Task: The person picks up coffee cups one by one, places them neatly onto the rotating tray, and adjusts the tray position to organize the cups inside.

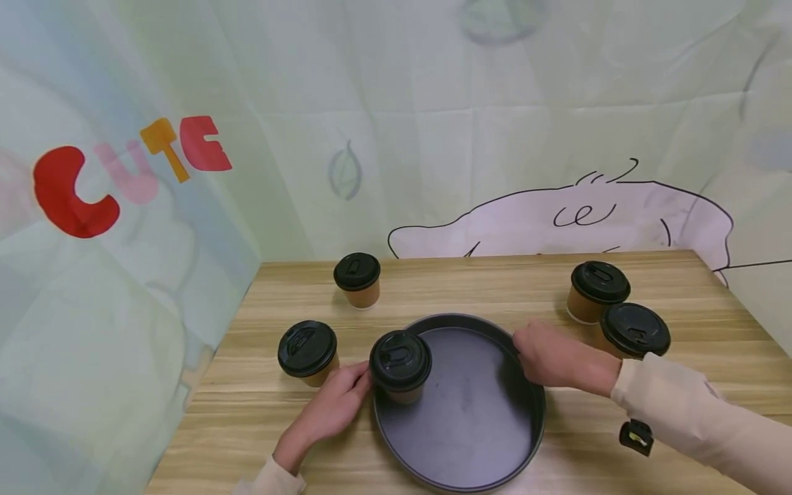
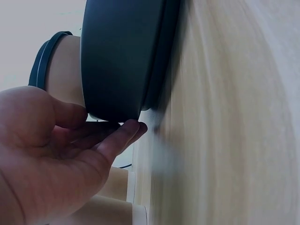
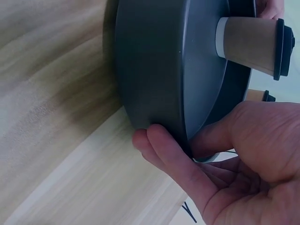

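A round dark pan (image 1: 476,419) with a raised rim is between both hands, low over the wooden table. Upright inside it, near its left rim, is a brown paper cup with a black lid (image 1: 401,364). My left hand (image 1: 334,405) pinches the pan's left rim, thumb on the inner side and fingers outside under the wall, as the left wrist view shows. On the right rim, my right hand (image 1: 557,357) does likewise; its thumb (image 3: 213,138) lies inside the rim and its fingers (image 3: 164,145) press the outer wall.
Just left of my left hand stands a lidded cup (image 1: 307,350), with another cup (image 1: 357,278) farther back. Two cups (image 1: 599,289) stand close together beyond my right forearm, which partly hides the nearer one. A printed curtain (image 1: 309,137) hangs behind the table (image 1: 458,282).
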A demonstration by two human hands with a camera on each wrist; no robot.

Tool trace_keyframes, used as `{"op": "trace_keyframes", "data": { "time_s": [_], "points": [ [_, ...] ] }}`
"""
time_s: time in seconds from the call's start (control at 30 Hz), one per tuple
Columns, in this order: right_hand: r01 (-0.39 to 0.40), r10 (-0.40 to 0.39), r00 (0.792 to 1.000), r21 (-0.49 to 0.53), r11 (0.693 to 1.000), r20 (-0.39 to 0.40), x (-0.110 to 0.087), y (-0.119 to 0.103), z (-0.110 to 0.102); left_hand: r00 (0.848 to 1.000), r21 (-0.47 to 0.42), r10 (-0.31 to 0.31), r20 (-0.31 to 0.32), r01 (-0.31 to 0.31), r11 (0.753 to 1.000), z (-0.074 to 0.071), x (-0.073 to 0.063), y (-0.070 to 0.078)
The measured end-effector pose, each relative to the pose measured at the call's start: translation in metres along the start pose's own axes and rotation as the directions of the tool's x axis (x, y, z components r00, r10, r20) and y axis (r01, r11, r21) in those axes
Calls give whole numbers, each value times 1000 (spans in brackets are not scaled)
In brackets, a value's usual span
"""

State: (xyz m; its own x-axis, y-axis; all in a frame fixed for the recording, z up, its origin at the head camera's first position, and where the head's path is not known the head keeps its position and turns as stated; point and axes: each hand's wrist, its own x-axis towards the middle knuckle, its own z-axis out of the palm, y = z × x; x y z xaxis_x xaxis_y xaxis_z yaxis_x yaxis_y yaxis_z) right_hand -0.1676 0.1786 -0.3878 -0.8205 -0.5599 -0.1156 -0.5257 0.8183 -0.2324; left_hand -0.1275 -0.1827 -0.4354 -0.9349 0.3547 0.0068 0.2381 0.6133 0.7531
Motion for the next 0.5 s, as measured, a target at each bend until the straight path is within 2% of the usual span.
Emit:
{"op": "trace_keyframes", "data": {
  "time_s": [0.27,0.5],
  "points": [
    [4,-2,1000,54,999,-26,-7,2,5,1000,-42,-4,7,4,999,2,-2,0],
    [-36,35,999,101,994,10,-7,1,4,1000,-49,-10,8,10,999,2,-3,1]
  ]
}}
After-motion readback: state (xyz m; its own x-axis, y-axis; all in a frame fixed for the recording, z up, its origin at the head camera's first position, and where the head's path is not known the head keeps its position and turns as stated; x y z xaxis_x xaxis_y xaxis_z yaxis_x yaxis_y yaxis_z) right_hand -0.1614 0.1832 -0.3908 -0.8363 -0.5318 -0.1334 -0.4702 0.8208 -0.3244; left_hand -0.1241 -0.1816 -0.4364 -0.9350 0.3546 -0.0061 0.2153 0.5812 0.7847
